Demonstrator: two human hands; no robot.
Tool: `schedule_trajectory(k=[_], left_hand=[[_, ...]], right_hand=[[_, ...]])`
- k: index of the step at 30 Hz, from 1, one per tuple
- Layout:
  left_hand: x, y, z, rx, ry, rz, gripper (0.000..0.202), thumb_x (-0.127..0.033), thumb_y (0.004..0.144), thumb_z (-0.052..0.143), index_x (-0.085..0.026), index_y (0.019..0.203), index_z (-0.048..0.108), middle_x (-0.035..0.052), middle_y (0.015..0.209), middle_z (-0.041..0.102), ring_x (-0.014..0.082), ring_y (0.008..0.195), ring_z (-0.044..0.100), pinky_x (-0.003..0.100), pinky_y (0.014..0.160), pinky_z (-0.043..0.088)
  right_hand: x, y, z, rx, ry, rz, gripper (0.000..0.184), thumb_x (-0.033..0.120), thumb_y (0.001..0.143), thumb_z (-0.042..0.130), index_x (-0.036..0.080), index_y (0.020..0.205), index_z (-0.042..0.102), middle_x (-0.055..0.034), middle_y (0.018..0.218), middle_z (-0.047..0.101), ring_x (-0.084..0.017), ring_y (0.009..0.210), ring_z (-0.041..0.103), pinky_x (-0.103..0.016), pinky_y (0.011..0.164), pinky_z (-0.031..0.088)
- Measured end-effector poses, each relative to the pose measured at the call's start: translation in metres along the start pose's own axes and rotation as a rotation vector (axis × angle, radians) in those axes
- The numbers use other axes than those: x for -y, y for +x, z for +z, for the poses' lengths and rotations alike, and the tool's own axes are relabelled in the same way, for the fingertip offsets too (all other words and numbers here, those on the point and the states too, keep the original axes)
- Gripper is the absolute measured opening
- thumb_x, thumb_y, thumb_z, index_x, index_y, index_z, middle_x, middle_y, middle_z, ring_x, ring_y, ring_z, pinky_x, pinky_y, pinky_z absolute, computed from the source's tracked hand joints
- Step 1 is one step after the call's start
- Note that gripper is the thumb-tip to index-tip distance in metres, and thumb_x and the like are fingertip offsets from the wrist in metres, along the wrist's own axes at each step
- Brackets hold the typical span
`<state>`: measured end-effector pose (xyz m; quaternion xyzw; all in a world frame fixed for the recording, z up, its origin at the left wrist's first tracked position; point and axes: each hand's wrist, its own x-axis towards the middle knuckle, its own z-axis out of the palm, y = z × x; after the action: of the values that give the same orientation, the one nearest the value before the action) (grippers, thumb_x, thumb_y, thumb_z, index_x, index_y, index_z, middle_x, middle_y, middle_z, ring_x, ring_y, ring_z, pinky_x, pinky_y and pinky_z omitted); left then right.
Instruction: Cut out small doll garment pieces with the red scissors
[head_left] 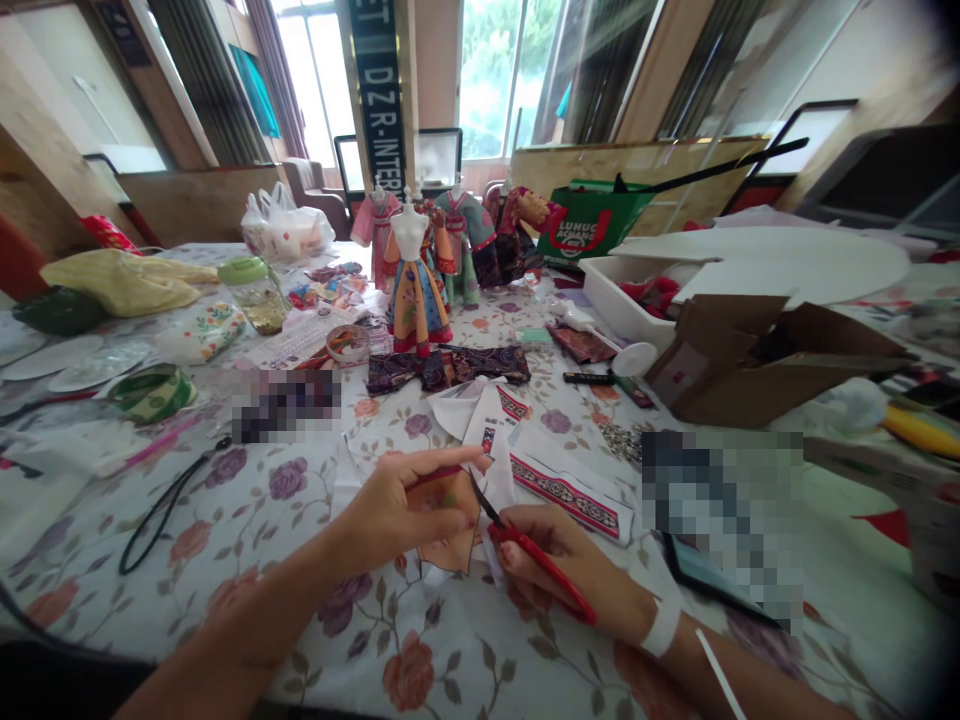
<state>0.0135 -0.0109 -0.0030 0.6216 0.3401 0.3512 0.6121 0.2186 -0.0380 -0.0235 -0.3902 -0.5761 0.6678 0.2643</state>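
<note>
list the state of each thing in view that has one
tan fabric piece, gripped by left hand
red-handled scissors, held in right hand, tips at the fabric
cardboard box, flaps open
glass jar, green lid on
dressed mannequin, standing upright

A dark upright banner (377,90) reads "DZ.R.INTER" in pale letters. A green bag (592,225) carries white lettering, perhaps "LUHUO", too warped to be sure.

Red-handled scissors (547,568): glossy plastic loops, dark metal blades. Tan flat piece (447,525): matt, cloth or paper, can't tell. Floral tabletop cover (420,640): smooth, slight sheen. Brown cardboard box (724,365): matt, rough edges. White plastic bin (619,300): smooth.
</note>
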Motion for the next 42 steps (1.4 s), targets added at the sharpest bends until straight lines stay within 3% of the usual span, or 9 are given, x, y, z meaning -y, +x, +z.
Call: schedule_trajectory(k=[9, 42], left_hand=[[-0.0007, 0.002, 0.0009, -0.193, 0.024, -0.026, 0.034, -0.03, 0.076, 0.071, -0.018, 0.108, 0.068, 0.0074, 0.098, 0.071, 0.0198, 0.089, 0.065, 0.027, 0.079, 0.052], [-0.0002, -0.0007, 0.0074, -0.254, -0.11, -0.052, 0.034, -0.025, 0.071, 0.075, -0.024, 0.105, 0.071, 0.0016, 0.101, 0.072, 0.0146, 0.091, 0.066, 0.017, 0.076, 0.052]], right_hand=[[-0.0048, 0.0019, -0.0002, -0.012, 0.038, -0.013, 0.051, 0.066, 0.072, 0.06, 0.016, 0.066, 0.051, 0.0067, 0.041, 0.044, -0.007, 0.035, 0.04, -0.019, 0.038, 0.032], [0.0002, 0.0007, 0.0028, -0.044, 0.021, -0.027, 0.052, 0.066, 0.072, 0.061, 0.018, 0.059, 0.046, 0.0059, 0.04, 0.043, -0.008, 0.035, 0.043, -0.018, 0.036, 0.03]])
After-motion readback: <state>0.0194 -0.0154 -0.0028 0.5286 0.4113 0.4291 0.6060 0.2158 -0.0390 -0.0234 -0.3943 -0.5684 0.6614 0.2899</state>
